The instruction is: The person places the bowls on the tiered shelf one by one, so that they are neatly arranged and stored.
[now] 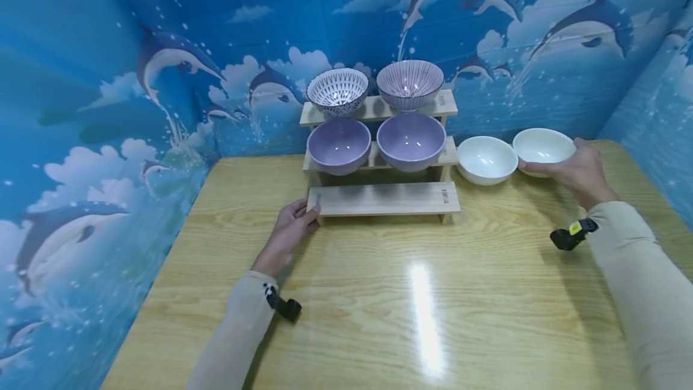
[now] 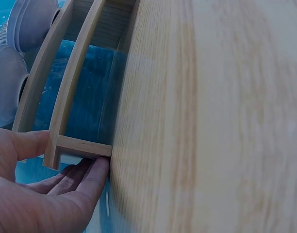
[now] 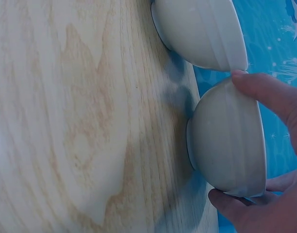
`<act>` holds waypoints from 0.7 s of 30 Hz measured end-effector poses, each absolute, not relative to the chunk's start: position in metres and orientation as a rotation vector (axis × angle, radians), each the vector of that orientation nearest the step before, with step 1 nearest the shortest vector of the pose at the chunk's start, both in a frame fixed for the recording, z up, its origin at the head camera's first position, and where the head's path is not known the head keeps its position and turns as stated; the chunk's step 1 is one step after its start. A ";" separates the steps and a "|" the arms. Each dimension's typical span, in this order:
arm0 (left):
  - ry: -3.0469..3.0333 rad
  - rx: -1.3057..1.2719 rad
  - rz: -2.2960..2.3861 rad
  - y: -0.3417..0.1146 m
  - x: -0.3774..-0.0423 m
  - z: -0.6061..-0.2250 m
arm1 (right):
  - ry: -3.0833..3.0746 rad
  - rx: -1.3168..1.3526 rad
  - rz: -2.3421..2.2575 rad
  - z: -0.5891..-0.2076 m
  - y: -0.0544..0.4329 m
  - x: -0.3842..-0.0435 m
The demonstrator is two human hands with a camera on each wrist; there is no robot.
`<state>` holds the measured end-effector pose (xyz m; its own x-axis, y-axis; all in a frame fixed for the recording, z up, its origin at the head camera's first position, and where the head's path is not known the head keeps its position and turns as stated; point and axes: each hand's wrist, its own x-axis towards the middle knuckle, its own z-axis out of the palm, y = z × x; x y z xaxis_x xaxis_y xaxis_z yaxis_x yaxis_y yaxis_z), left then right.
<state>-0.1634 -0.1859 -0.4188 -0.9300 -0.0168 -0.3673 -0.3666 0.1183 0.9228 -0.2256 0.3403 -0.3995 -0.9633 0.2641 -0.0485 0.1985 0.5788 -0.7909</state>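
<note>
My left hand [image 1: 290, 232] grips the left end of the lowest step of a wooden tiered stand [image 1: 384, 199]. In the left wrist view its thumb lies on the step's top edge, with the fingers [image 2: 92, 177] against the end leg. At the right, my right hand [image 1: 582, 173] holds a white bowl [image 1: 543, 145] by its sides, thumb at the rim nearest the other white bowl [image 1: 487, 160]. Two plain purple bowls [image 1: 339, 146] sit on the middle step. The top step bears a black-and-white patterned bowl [image 1: 337, 91] and a purple striped bowl [image 1: 409, 84].
Both white bowls stand side by side on the wooden table [image 1: 368, 306], right of the stand. A blue dolphin-print cloth [image 1: 325, 11] hangs behind the table and along its sides. Each wrist wears a small black camera [image 1: 568, 237].
</note>
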 end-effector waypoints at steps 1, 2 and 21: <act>2.131 -0.379 1.888 -0.186 -0.164 -0.419 | -2.724 -0.395 1.347 -0.400 0.340 -0.226; 2.130 -0.379 1.890 -0.186 -0.164 -0.419 | -2.723 -0.392 1.343 -0.400 0.340 -0.226; 2.137 -0.375 1.894 -0.186 -0.163 -0.420 | -2.706 -0.429 1.348 -0.401 0.344 -0.218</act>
<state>-0.1629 -0.1859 -0.4204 -0.9326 -0.0201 -0.3603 -0.3601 0.1164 0.9256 -0.2179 0.3436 -0.4006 -0.9567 0.2874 -0.0455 0.2094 0.5715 -0.7934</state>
